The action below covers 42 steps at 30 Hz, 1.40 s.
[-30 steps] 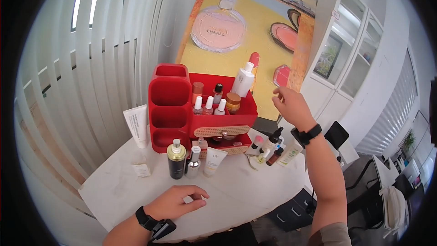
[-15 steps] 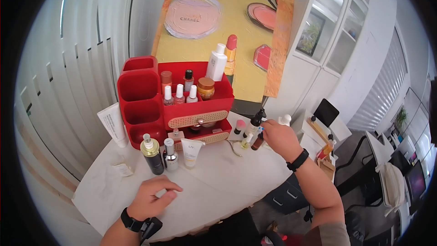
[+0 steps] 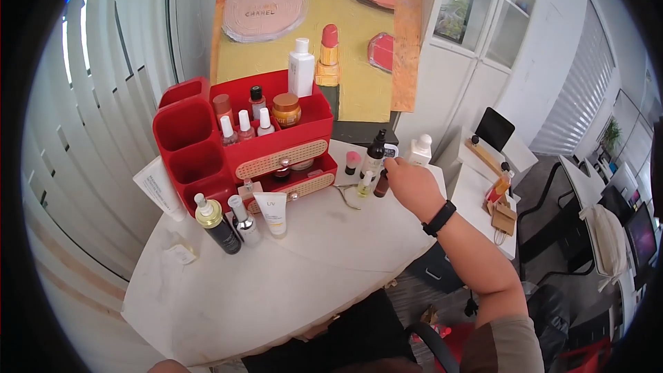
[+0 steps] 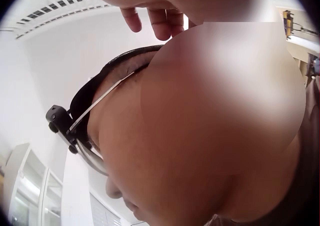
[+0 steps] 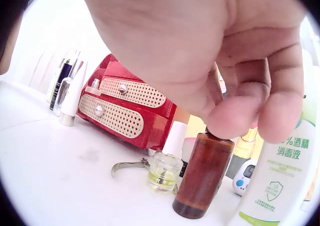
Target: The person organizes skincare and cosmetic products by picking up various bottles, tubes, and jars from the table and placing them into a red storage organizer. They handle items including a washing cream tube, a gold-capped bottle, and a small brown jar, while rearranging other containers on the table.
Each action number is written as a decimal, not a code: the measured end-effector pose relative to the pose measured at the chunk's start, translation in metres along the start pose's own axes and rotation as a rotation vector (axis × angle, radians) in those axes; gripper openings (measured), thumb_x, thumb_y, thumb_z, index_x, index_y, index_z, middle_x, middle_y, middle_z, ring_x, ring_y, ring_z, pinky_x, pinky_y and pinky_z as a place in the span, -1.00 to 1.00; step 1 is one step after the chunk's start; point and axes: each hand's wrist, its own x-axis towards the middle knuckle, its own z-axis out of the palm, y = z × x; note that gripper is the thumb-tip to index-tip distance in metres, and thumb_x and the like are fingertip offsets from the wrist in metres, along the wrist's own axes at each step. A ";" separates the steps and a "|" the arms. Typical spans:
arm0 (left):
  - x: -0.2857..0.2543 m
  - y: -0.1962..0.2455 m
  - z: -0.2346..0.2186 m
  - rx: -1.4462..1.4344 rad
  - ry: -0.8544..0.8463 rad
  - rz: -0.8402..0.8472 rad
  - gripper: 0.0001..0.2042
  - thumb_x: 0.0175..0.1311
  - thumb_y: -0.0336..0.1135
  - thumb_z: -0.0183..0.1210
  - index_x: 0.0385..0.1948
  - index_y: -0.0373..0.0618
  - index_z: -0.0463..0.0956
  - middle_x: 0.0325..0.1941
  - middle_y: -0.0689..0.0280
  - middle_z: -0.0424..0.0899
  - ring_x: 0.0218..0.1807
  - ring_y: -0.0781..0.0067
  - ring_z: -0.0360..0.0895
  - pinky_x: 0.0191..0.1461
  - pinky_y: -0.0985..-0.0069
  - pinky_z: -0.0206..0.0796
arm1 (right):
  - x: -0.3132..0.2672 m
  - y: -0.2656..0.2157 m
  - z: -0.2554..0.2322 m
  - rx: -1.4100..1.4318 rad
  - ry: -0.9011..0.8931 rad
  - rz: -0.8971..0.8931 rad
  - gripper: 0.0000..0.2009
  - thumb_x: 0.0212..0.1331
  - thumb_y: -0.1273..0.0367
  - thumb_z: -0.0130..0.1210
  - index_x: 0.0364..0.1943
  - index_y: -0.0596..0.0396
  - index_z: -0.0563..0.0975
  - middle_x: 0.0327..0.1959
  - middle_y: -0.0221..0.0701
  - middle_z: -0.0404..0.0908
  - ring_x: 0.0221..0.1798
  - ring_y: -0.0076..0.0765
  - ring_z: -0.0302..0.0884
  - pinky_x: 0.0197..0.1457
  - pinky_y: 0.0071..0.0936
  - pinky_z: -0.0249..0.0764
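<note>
In the right wrist view my right hand (image 5: 215,60) has its curled fingers and thumb at the top of a small brown bottle (image 5: 202,178), pinching it; the bottle stands slightly tilted. Beside it are a clear nail-polish bottle (image 5: 166,171) with a white cap, a metal curler (image 5: 131,165) and a white bottle (image 5: 280,181) with green print. From the head view, this hand (image 3: 414,190) is at the table's right side, by a black pump bottle (image 3: 374,155). The left wrist view has my left hand (image 4: 155,15) raised beside the head, fingers loosely bent and holding nothing visible.
A red organizer (image 3: 231,179) with bottles and a jar stands at the back left of the white table (image 3: 290,287). In front of it are a dark bottle (image 3: 219,231), a silver bottle (image 3: 245,224) and a white tube (image 3: 273,214). Another desk (image 3: 476,214) lies to the right.
My left hand has left its place over the table and risen beside the head. My right hand has come down to the small brown bottle. The head view has shifted.
</note>
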 end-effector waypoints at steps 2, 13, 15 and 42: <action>-0.004 -0.004 0.001 -0.018 0.009 -0.013 -0.75 0.37 -0.10 0.14 -0.13 -0.04 0.61 -0.23 0.47 0.67 -0.21 0.54 0.62 -0.01 0.36 0.46 | -0.005 0.004 -0.002 -0.012 0.007 0.007 -0.87 0.17 0.47 0.12 -0.22 0.11 0.46 -0.35 -0.28 0.59 -0.41 -0.08 0.68 -0.42 -0.22 0.59; 0.004 -0.035 -0.017 -0.038 -0.056 0.041 -0.75 0.39 -0.10 0.12 -0.12 -0.03 0.61 -0.22 0.48 0.67 -0.21 0.55 0.62 0.00 0.37 0.46 | -0.004 0.006 -0.002 0.034 0.019 0.014 -0.91 0.20 0.47 0.06 -0.23 0.08 0.48 -0.35 -0.28 0.60 -0.33 -0.05 0.68 -0.34 -0.17 0.59; 0.010 -0.039 -0.021 -0.032 -0.076 0.072 -0.75 0.39 -0.10 0.12 -0.12 -0.03 0.60 -0.22 0.48 0.67 -0.21 0.55 0.62 0.00 0.37 0.45 | -0.002 0.004 -0.003 0.050 0.069 0.008 -0.93 0.20 0.47 0.06 -0.25 0.09 0.48 -0.36 -0.28 0.60 -0.34 -0.04 0.67 -0.34 -0.16 0.58; 0.014 -0.040 -0.020 -0.046 -0.074 0.081 -0.75 0.42 -0.09 0.09 -0.10 -0.01 0.59 -0.20 0.49 0.66 -0.20 0.55 0.61 0.01 0.38 0.43 | -0.004 0.008 0.000 0.086 0.041 0.010 -0.92 0.25 0.40 0.11 -0.31 0.10 0.51 -0.36 -0.29 0.60 -0.35 -0.05 0.66 -0.33 -0.16 0.58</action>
